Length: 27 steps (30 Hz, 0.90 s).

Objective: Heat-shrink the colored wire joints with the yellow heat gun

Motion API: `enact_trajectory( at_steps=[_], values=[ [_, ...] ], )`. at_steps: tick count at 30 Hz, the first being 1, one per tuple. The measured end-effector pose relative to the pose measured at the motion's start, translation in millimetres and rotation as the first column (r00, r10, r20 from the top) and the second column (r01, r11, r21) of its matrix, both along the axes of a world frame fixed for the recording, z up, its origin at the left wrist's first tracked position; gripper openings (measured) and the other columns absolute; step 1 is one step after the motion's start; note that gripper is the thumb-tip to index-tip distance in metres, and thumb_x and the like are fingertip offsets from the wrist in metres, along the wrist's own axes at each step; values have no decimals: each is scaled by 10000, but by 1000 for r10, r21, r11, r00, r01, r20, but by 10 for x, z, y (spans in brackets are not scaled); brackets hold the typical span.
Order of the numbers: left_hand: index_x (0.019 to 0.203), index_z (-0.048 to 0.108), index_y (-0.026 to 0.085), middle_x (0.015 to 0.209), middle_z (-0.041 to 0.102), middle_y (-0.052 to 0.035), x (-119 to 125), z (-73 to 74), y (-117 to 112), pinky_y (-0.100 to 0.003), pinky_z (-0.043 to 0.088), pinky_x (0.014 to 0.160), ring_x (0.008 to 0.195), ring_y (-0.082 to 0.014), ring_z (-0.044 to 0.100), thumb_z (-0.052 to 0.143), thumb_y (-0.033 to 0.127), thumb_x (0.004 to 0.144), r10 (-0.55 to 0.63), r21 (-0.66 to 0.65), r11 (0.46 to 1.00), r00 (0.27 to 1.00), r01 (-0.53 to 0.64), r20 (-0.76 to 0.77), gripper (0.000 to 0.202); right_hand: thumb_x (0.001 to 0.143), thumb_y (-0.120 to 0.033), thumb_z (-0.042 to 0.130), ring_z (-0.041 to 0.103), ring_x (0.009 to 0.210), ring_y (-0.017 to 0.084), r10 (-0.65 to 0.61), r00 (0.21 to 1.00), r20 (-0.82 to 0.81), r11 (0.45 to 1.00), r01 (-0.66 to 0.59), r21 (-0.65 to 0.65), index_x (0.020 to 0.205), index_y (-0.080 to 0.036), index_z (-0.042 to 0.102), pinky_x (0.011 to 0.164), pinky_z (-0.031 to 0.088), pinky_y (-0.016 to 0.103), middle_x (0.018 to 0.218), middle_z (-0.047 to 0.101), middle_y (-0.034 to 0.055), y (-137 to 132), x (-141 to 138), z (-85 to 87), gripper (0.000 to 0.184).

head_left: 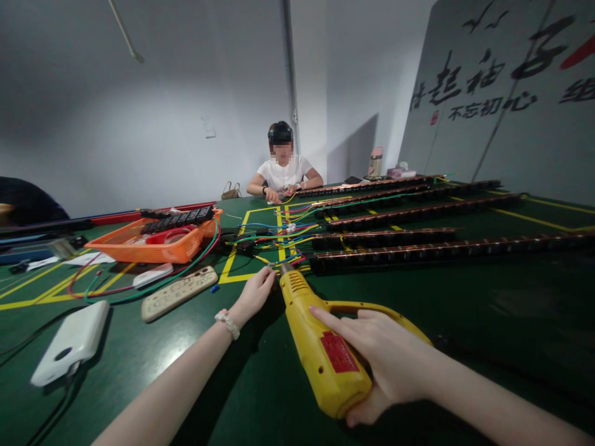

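A yellow plastic heat gun with a bare metal nozzle [304, 328] lies pointed away over the near middle of the dark green tabletop [474, 303]. The right hand [388, 353] grasps its body from the right, index finger stretched along the casing; whether it is running cannot be told. Just left of the nozzle, the left hand [255, 290] pinches at the ends of thin coloured wires [298, 259], though which strand is too small to make out. These wires come from the left end of the nearest long black strip with a copper-toned top [418, 253].

The step in hand looks like heating the wire joint; the next move seems to call for steady aim at the joint, with the left fingertips kept clear of the nozzle's mouth, which is very near them.

Farther off, more black strips [418, 212] lie roughly parallel on the right, their wires crowding the space beyond the nozzle, where stray heat could reach them. To the left stand an orange plastic basket [179, 251], a long beige block with dark markings [180, 293] and, nearer, a white rounded device with a cable [77, 339]. A co-worker in a white top [284, 173] sits at the far side.
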<state>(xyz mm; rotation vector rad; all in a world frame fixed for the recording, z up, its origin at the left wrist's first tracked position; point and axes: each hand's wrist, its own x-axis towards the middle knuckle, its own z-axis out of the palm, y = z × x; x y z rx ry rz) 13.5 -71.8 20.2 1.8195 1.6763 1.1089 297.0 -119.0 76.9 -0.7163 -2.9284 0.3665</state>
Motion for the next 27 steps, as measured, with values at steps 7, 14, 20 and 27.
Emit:
enact_trajectory(
  at_steps=[7, 14, 20, 27],
  values=[
    [766, 485, 196, 666, 551, 10, 3, 9, -19, -255, 378, 591, 612, -135, 504, 386, 430, 880, -11, -21, 1000, 1000, 12, 27, 279, 509, -631, 734, 600, 850, 345, -133, 990, 55, 991, 133, 6, 1499, -237, 66, 765, 433, 449, 1146, 626, 133, 114, 203, 8, 1258],
    [800, 510, 195, 654, 566, 11, -22, -46, 13, -255, 387, 587, 615, -142, 528, 401, 430, 874, -17, -13, 1000, 999, 18, 47, 269, 505, -621, 738, 604, 787, 315, -141, 990, 14, 990, 140, 33, 1497, -199, 125, 742, 437, 416, 1078, 654, 124, 104, 247, 2, 1239],
    [801, 512, 196, 659, 563, 8, -11, -43, 15, -260, 395, 599, 624, -146, 528, 402, 428, 873, -21, -14, 1000, 998, 22, 50, 267, 518, -587, 737, 610, 840, 321, -130, 991, 23, 991, 129, 18, 1499, -207, 92, 762, 432, 409, 1136, 632, 133, 67, 211, 8, 1235],
    [789, 509, 197, 649, 541, 16, -11, -43, 9, -257, 381, 584, 616, -143, 512, 401, 447, 870, -23, -2, 1000, 999, 23, 43, 285, 558, -622, 700, 613, 858, 321, -31, 999, -18, 999, 32, 17, 1496, -156, 129, 800, 417, 411, 1106, 641, 143, 25, 114, -28, 1192]
  ],
)
